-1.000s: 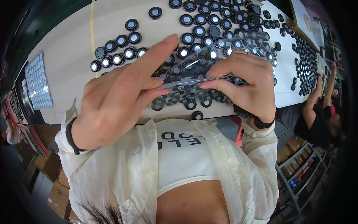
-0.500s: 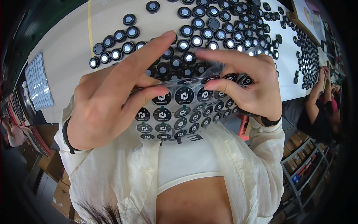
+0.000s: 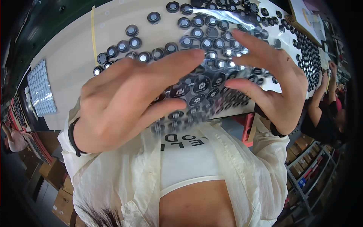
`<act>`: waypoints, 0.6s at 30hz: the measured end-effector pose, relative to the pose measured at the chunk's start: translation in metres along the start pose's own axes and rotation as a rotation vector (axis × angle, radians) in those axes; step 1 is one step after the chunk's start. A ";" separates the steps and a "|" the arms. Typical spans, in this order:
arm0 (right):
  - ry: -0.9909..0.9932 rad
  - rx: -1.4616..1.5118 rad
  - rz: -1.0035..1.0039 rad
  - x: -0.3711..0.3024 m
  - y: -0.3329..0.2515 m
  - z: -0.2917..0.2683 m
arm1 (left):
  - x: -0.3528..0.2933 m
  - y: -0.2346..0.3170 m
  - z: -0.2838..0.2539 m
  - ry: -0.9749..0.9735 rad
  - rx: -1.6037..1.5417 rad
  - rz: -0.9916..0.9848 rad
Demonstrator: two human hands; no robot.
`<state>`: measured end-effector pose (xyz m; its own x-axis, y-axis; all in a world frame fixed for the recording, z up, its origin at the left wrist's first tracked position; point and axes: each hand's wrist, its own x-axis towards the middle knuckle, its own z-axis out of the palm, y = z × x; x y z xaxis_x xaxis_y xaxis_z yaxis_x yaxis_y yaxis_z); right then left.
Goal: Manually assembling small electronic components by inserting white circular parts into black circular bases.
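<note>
Left hand (image 3: 124,102) and right hand (image 3: 272,87) pinch a clear sticker sheet (image 3: 200,89) up off the surface (image 3: 75,56); most round caps (image 3: 189,32) look bare, none visibly stickered.

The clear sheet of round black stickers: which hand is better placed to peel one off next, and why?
Probably the right hand: its fingertips rest by the clear sticker sheet's middle stickers, while the left hand spreads across it, seemingly supporting it.

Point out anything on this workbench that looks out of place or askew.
The round black caps lie loose and scattered over the white table, not in rows. The clear sheet of round black stickers between the left hand and right hand looks blurred. Nothing seems spilled or broken.
</note>
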<state>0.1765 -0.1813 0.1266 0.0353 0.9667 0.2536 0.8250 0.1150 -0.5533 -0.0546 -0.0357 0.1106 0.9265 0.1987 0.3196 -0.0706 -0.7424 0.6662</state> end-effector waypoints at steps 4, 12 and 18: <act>-0.158 -0.215 -0.060 0.006 0.035 0.028 | -0.005 -0.021 0.019 -0.062 0.267 -0.190; -0.242 0.122 0.148 -0.009 0.043 0.081 | -0.013 -0.069 0.051 -0.272 0.132 -0.152; -0.379 0.298 0.298 -0.001 0.042 0.100 | -0.017 -0.080 0.080 -0.306 0.259 -0.063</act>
<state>0.1551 -0.1549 0.0234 -0.0082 0.9754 -0.2202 0.6137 -0.1690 -0.7713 -0.0348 -0.0303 -0.0018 0.9961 0.0781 0.0423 0.0488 -0.8793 0.4737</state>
